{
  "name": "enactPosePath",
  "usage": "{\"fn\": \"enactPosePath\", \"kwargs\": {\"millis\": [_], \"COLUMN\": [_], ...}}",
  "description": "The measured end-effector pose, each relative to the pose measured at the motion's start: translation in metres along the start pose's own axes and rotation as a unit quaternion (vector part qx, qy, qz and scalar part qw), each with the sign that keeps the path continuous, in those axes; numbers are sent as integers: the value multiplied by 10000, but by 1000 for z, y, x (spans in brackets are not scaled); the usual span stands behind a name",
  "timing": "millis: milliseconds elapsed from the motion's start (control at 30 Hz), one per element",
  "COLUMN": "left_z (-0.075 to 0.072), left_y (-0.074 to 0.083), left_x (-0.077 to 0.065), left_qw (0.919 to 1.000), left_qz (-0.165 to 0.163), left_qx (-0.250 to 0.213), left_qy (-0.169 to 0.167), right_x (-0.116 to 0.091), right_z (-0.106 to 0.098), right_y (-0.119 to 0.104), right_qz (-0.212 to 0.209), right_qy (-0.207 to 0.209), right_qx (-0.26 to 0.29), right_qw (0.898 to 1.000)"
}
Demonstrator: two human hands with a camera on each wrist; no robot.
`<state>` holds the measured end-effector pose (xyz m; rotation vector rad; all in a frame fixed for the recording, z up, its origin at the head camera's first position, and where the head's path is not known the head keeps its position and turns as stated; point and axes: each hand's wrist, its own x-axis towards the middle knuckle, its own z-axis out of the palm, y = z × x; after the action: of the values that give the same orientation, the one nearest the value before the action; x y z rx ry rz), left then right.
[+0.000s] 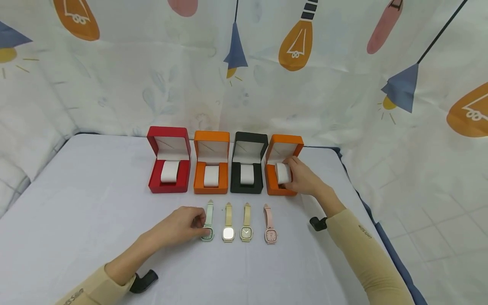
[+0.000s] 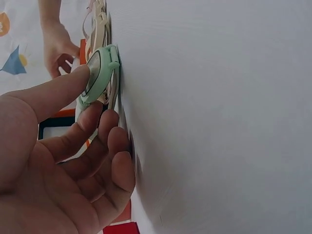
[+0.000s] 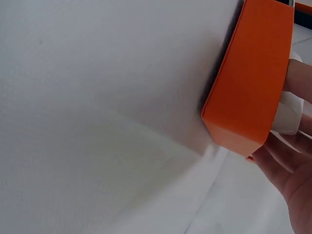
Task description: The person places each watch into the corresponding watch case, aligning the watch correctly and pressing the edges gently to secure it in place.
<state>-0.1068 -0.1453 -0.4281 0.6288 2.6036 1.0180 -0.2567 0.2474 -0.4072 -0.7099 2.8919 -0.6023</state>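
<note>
At the left end of a row of watches, my left hand (image 1: 179, 226) pinches a mint green wristwatch (image 1: 209, 215). In the left wrist view the thumb lies on the face of this watch (image 2: 101, 73), with the index fingertip at its edge. My right hand (image 1: 308, 178) reaches into the open orange watch box (image 1: 272, 183) at the right end and grips its white watch cushion (image 1: 283, 173), which sits tilted. In the right wrist view, fingers wrap the cushion (image 3: 287, 114) above the box wall (image 3: 253, 73); the cushion's far side is hidden.
Beside that box stand an open black box (image 1: 235, 182), another orange box (image 1: 199, 182) and a red box (image 1: 155, 182), each with a white cushion. Two cream-yellow watches (image 1: 228, 234) (image 1: 246, 233) and a pink watch (image 1: 270, 235) lie on the white tablecloth (image 1: 95, 190). A printed curtain (image 1: 167, 72) hangs behind.
</note>
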Motion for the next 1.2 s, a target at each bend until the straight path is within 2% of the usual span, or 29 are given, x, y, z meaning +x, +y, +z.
{"fn": "enactPosePath", "kwargs": {"millis": [300,500,700,867,1000,1200], "left_z": [-3,-3,-3,-3,-2,-2], "left_y": [1,1,-1,-1,-1,-2], "left_x": [-2,-1,-1,-1,-1,0], "left_qw": [9995,9991,9981,9971,9962,9957], "left_qz": [-41,-79,31,-55,-86,-132], "left_qx": [-319,-399,-597,-737,-833,-889], "left_qy": [-71,-106,-173,-196,-217,-211], "right_x": [-2,-4,-7,-9,-10,-11], "right_z": [2,3,9,13,13,9], "right_y": [-4,-6,1,6,8,9], "right_qz": [-3,-199,-247,72,501,713], "right_qy": [128,449,814,993,903,786], "right_qx": [83,225,731,1401,1872,2463], "right_qw": [9999,9985,9937,9851,9769,9634]}}
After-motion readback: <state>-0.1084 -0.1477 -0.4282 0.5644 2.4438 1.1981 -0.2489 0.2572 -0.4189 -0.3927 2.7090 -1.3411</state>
